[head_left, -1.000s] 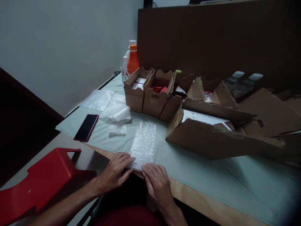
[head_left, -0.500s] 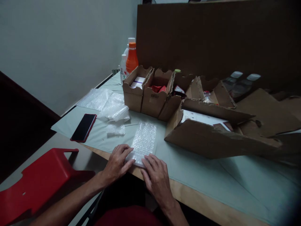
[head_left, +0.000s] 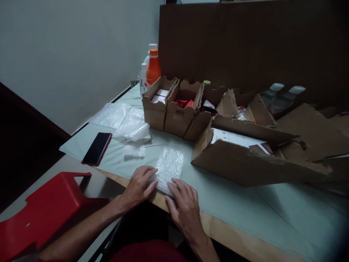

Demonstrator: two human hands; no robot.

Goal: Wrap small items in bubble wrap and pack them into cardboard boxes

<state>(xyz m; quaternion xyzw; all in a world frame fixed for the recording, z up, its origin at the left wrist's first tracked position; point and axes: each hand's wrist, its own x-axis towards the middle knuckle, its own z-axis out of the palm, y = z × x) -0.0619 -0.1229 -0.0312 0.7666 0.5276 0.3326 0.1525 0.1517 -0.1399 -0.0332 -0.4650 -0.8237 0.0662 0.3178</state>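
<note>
A strip of bubble wrap [head_left: 171, 164] lies on the pale green table cover [head_left: 240, 207] near the front edge. Its near end is rolled up under my fingers. My left hand [head_left: 139, 186] curls over the left side of the roll, and my right hand [head_left: 184, 205] presses on its right side. What is inside the roll is hidden.
A red-cased phone [head_left: 96, 148] and loose bubble wrap pieces [head_left: 131, 128] lie to the left. Small open cardboard boxes [head_left: 178, 115] stand behind, and a large torn box [head_left: 245, 163] to the right. Bottles [head_left: 153, 69] stand at the back. A red stool [head_left: 46, 207] sits lower left.
Both hands have moved away from me along the strip, rolling its near end up. The flat part of the bubble wrap is now shorter.
</note>
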